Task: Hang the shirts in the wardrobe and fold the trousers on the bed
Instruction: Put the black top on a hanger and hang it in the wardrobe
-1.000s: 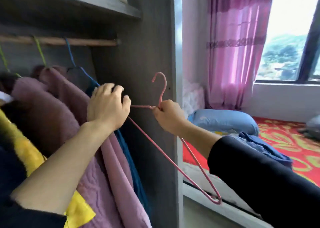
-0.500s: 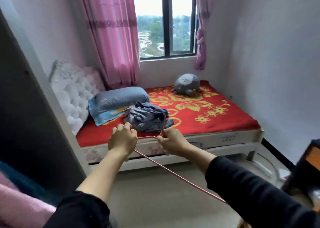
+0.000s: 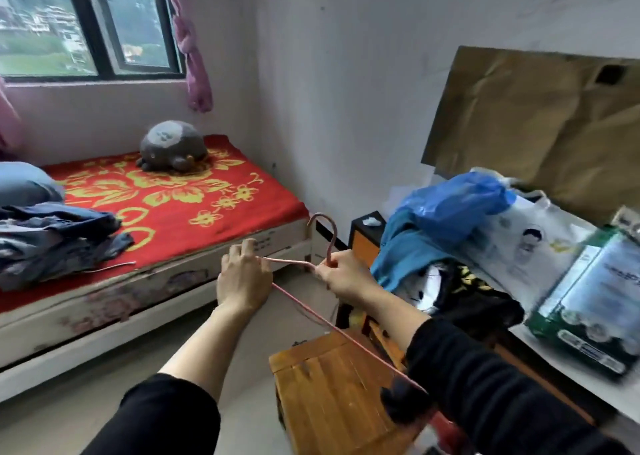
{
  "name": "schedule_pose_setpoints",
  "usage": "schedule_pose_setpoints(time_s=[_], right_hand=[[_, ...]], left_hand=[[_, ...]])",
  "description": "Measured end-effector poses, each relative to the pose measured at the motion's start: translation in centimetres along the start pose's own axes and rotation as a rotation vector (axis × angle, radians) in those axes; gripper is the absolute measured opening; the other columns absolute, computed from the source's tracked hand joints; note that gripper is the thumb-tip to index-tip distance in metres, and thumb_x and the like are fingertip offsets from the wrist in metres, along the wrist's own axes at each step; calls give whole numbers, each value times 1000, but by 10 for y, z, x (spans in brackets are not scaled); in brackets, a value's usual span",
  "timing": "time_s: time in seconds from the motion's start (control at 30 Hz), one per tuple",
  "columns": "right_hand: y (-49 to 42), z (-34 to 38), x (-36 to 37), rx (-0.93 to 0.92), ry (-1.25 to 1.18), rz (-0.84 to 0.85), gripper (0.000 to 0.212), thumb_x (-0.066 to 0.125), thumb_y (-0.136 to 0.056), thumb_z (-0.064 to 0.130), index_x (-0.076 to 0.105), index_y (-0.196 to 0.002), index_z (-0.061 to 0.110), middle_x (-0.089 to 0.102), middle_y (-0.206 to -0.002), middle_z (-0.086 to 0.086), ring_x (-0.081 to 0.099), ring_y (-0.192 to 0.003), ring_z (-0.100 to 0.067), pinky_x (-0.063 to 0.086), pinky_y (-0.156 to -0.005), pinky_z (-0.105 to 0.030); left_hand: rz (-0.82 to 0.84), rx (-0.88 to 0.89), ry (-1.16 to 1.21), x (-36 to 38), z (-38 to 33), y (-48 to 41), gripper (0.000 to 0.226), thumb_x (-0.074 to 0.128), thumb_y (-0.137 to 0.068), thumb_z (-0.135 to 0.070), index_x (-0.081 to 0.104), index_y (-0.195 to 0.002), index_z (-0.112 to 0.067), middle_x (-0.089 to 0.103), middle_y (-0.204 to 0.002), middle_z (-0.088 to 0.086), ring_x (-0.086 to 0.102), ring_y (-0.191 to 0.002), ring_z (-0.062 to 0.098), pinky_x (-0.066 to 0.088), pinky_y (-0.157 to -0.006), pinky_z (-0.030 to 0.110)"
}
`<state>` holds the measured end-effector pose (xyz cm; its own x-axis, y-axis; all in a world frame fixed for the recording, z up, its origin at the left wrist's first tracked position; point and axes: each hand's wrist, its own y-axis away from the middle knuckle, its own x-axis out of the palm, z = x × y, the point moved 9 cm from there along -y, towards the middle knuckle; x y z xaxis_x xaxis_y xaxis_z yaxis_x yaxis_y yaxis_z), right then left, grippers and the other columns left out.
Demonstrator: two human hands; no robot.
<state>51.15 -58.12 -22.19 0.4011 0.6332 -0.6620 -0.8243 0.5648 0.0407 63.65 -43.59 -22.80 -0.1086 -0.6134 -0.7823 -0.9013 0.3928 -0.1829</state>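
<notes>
Left hand [image 3: 244, 276] and right hand [image 3: 343, 276] grip a pink hanger [image 3: 290, 262].
Red floral bed [image 3: 194, 219] at ten o'clock; cluttered table [image 3: 571, 382] at three.

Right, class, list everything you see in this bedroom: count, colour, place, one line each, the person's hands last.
wire hanger: 1, pink, held in both hands
clothes pile: 1, blue-grey, on the bed, left
bed: 1, red cover with yellow flowers, below the window
pillow: 1, blue, on the bed, far left
plush toy: 1, grey, bed's far end
window: 1, dark frame, top left
knotted curtain: 1, pink, right of the window
wooden stool: 1, brown, below the hands
plastic bag: 1, blue, on the clutter at right
cardboard sheet: 1, brown, against the right wall
left hand: 1, holds the hanger's shoulder
right hand: 1, grips the hanger's neck
</notes>
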Motion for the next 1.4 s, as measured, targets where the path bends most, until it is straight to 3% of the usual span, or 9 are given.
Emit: schedule_pose_setpoints(time_s=[0.37,0.57,0.77,0.9,1.03,1.17,1.27,1.33,1.4], right_hand=[[-8,-134,-241,110,-66,-419,45,59,-87,19,36,-49,18,36,-42,9,33,-48,-12,29,-51,-29],[-12,-165,-311,123,22,-592,47,56,-89,15,32,-49,18,39,-34,12,39,-41,-6,27,-42,-18],[-12,-192,-334,148,162,-650,49,56,-90,18,30,-47,18,34,-41,3,35,-47,-13,31,-50,-29],[-11,-202,-337,149,173,-644,49,55,-89,17,29,-48,18,36,-39,3,33,-47,-14,28,-48,-28],[-3,-201,-341,122,177,-692,47,54,-88,17,30,-48,16,32,-44,2,33,-48,-14,27,-50,-31],[9,-194,-359,84,215,-769,46,56,-87,18,33,-47,16,37,-45,2,37,-53,-21,36,-57,-36],[13,-179,-375,-3,202,-804,39,55,-88,17,42,-52,17,41,-46,2,41,-49,-14,35,-56,-33],[10,-169,-373,-48,87,-750,16,56,-88,13,62,-75,20,44,-45,8,44,-48,-7,34,-54,-23],[0,-160,-357,-76,-53,-584,32,56,-82,7,66,-107,23,40,-45,14,42,-48,-3,32,-55,-13]], left_hand=[[312,163,102,193,-181,18,42,42,-91,-17,44,-133,-13,42,-136,13,38,-122,32,36,-98,40],[420,476,30,270,-270,18,51,46,-93,-40,44,-137,-14,36,-145,6,26,-135,24,28,-107,37],[915,572,-347,372,-314,71,95,37,-70,-82,38,-142,-20,15,-155,11,-5,-143,40,2,-107,69],[971,624,-351,408,-315,79,65,30,-76,-59,50,-118,-14,46,-130,14,16,-136,46,1,-105,72],[728,582,16,374,-323,78,12,44,-92,-23,50,-91,-13,61,-106,15,49,-113,34,40,-93,39],[654,193,570,326,-305,47,21,48,-96,-21,53,-78,-11,55,-73,4,50,-75,22,36,-72,33],[710,-82,898,285,-286,24,20,52,-89,-28,55,-73,-16,47,-73,8,43,-74,20,36,-69,33],[722,-216,1156,252,-280,16,15,51,-88,-18,63,-83,-12,57,-81,11,53,-78,23,46,-71,31],[689,-282,1352,216,-279,9,24,43,-93,-10,64,-82,-7,68,-75,6,66,-71,17,55,-67,26]])
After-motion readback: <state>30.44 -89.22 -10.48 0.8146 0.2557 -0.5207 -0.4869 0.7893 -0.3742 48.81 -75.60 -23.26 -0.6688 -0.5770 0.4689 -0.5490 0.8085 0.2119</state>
